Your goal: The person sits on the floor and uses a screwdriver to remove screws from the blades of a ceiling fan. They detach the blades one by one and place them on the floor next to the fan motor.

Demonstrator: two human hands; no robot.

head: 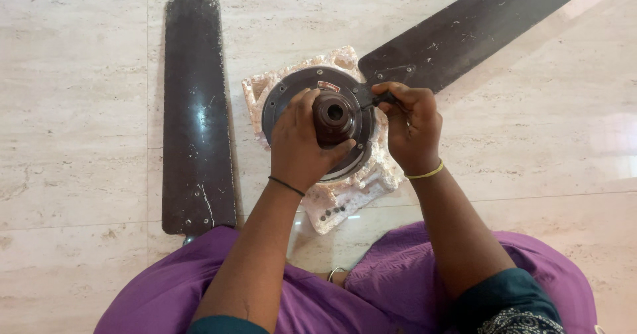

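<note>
Left hand [302, 141] is wrapped around the hub [334, 116] of the fan motor [292, 91], fingers curled over its left side, thumb hooked under the hub's near edge. Firm clasp, not spread. Right hand [413, 127] is closed in a pinch on a dark tool handle [383, 98], fingertips bunched together; the tool tip points left toward the hub and its end is hidden, so I can't tell what it engages.

Motor lies flat, shaft bore facing straight up at the camera. It's a dark round disc with screws near the rim. One small reddish rectangular label [328, 86] sits on the disc just beyond the hub; print too small to read.

Under the motor: a chunk of white foam [345, 194], ragged edges, sticking out on the near side and the far side of the motor. It has a row of small holes on its near corner.

Attached blade [464, 28] runs from the motor's far-right side, long axis pointing away and to the right, out of view at the top edge. Dark brown, scuffed.

Loose blade [196, 108] lies left of the motor, well apart from it, long axis running near-to-far, rounded tip at the far end, mounting end with screw holes at the near end.

All of it is on a pale stone floor [79, 108]. Purple cloth [371, 287] on the person's lap lies on the near side of the motor.
</note>
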